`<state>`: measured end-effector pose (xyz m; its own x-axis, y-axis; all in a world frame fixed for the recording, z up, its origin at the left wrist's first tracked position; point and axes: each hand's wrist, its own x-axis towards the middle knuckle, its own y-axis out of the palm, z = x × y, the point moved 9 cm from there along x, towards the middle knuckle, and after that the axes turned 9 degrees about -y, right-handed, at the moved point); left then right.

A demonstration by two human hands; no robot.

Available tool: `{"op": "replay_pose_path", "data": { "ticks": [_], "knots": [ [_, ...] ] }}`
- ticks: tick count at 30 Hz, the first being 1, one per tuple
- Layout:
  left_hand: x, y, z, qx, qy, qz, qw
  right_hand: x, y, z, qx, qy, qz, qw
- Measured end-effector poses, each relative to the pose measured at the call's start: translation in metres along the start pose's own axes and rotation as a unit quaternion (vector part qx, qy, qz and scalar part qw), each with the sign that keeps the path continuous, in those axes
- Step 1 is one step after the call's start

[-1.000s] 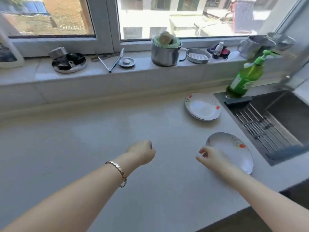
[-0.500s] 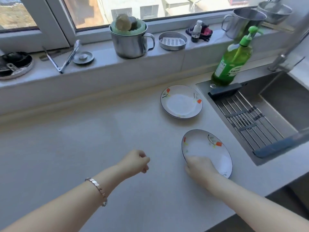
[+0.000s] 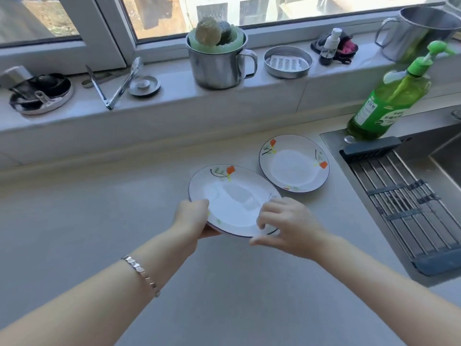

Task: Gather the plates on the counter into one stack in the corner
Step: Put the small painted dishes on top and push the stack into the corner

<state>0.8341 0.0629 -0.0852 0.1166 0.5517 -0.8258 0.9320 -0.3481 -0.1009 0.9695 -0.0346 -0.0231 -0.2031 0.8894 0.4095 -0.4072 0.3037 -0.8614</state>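
Note:
Two white plates with orange flower prints are in view. The near plate [image 3: 232, 198] is lifted off the grey counter [image 3: 99, 221] and tilted. My left hand [image 3: 193, 218] grips its left rim from below with the thumb on top. At its right rim is my right hand [image 3: 284, 224], fingers curled over the edge. The second plate [image 3: 294, 163] lies flat on the counter just behind and to the right, close to the sink, and touches neither hand.
A steel sink [image 3: 424, 171] with a roll-up drying rack [image 3: 404, 198] is at the right. A green soap bottle [image 3: 389, 101] stands at its back corner. The windowsill holds a steel mug [image 3: 217, 63], tongs [image 3: 114, 83], a soap dish [image 3: 288, 61], a spray bottle and another steel pot.
My right hand slid the near plate left, away from the sink, and raised it. My left hand opened from a fist and took hold of the plate's left rim.

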Motion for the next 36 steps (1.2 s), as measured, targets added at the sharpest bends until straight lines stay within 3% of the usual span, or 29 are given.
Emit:
{"op": "replay_pose_path", "data": {
  "ticks": [1,2,3,5,6,7,9,14,20,27,31,36],
  "knots": [
    [0.003,-0.01,-0.006,-0.022,0.01,-0.017,1.0,-0.002,-0.007,-0.032,0.075,0.122,-0.058,0.988],
    [0.005,-0.02,-0.011,-0.04,0.02,-0.033,0.998,-0.014,-0.011,-0.069,0.13,0.269,-0.126,0.946],
    [0.006,-0.031,-0.016,-0.052,0.031,-0.049,0.997,-0.04,-0.01,-0.106,0.15,0.43,-0.193,0.869],
    [0.009,-0.048,-0.021,-0.064,0.051,-0.071,0.994,-0.1,0.01,-0.145,0.18,0.693,-0.242,0.655],
    [0.009,-0.055,-0.023,-0.065,0.057,-0.076,0.993,-0.117,0.025,-0.148,0.225,0.755,-0.254,0.561],
    [0.009,-0.061,-0.023,-0.065,0.06,-0.078,0.993,-0.124,0.042,-0.152,0.284,0.773,-0.265,0.501],
    [0.01,-0.07,-0.021,-0.059,0.06,-0.077,0.994,-0.122,0.063,-0.157,0.353,0.765,-0.28,0.46],
    [0.011,-0.091,-0.007,-0.049,0.05,-0.079,0.994,-0.107,0.07,-0.156,0.412,0.721,-0.351,0.433],
    [-0.006,-0.134,0.014,-0.054,0.052,-0.086,0.993,-0.084,0.076,-0.105,0.482,0.68,-0.312,0.456],
    [-0.052,-0.249,0.03,-0.083,0.095,-0.135,0.983,0.009,0.097,0.02,0.608,0.586,-0.147,0.515],
    [-0.088,-0.346,0.052,-0.13,0.124,-0.194,0.964,0.083,0.127,0.114,0.632,0.531,-0.047,0.563],
    [-0.132,-0.485,0.095,-0.197,0.146,-0.263,0.933,0.165,0.185,0.249,0.646,0.487,0.043,0.586]
  ]
}}
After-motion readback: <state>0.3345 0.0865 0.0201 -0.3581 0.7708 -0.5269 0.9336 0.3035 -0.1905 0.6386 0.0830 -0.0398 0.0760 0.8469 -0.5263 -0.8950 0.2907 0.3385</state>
